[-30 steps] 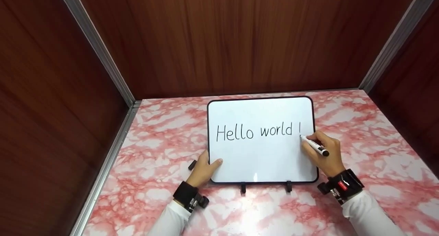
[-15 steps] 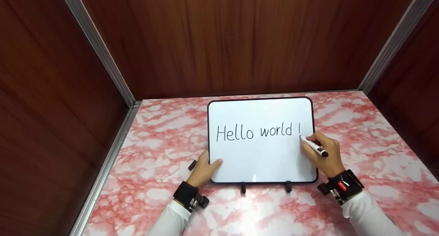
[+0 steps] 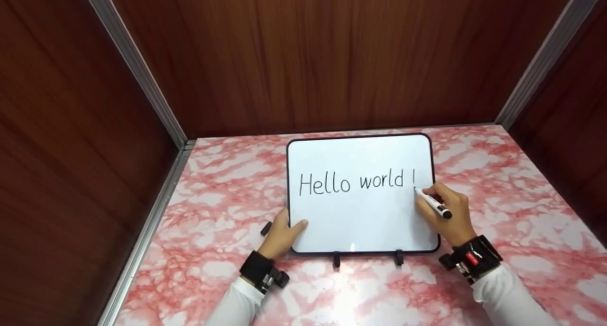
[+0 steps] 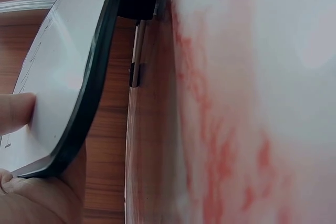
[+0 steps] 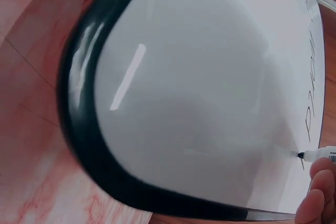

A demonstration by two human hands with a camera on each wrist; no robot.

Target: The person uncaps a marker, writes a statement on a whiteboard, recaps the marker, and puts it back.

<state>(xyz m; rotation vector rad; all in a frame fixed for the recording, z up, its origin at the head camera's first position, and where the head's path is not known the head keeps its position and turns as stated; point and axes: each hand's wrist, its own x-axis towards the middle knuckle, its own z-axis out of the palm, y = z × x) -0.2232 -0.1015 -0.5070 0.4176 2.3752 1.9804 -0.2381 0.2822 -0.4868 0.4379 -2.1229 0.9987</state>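
Note:
A black-framed whiteboard (image 3: 360, 221) leans back on a stand, with "Hello world !" handwritten on it in black. My left hand (image 3: 279, 236) grips its lower left edge, the thumb (image 4: 18, 111) lying on the white face and the other fingers hidden behind. Between the fingertips of my right hand (image 3: 450, 214) is a white marker (image 3: 434, 203) with a black end. In the right wrist view the marker's dark tip (image 5: 300, 155) is right at the board's face, by the dot of the exclamation mark.
Two black stand feet (image 3: 336, 259) jut out under the board's lower edge. A small black piece (image 3: 266, 228) shows beside my left hand. The red-and-white marbled table (image 3: 213, 269) is enclosed by brown wood panels (image 3: 308, 56) with metal corner strips.
The marker's rear end has swung slightly left and down while its tip stays near the exclamation mark's dot. My left hand and the board hold still.

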